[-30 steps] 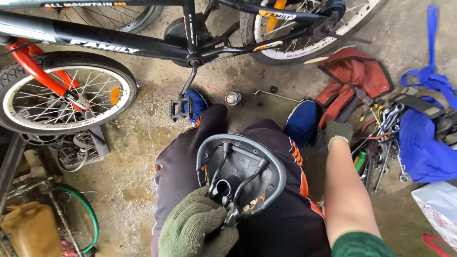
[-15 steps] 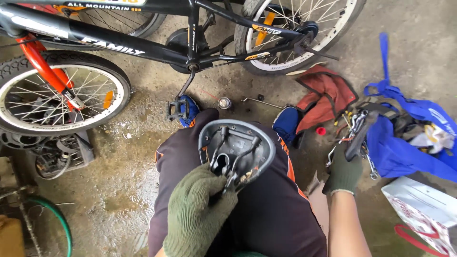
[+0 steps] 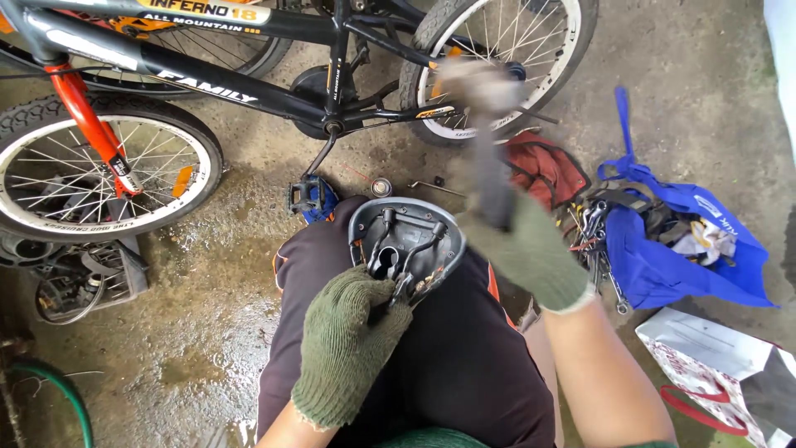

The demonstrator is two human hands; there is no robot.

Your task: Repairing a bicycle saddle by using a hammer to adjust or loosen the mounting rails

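So your left hand (image 3: 348,340), in a green knit glove, is clamped on the rail end of the upside-down bike saddle (image 3: 406,236) resting on your lap. Your right hand (image 3: 526,249) is fisted round the dark handle of a hammer (image 3: 485,133), raised and blurry just above the saddle. Black kids' bike (image 3: 249,75) lies ahead on the wet concrete, with the blue tool bag (image 3: 688,249) off to your right.

Left hand (image 3: 352,332) on upturned saddle (image 3: 406,241), resting on lap. Right hand (image 3: 531,249) gripping blurred hammer (image 3: 485,124), raised. Bicycle (image 3: 249,75) beyond.
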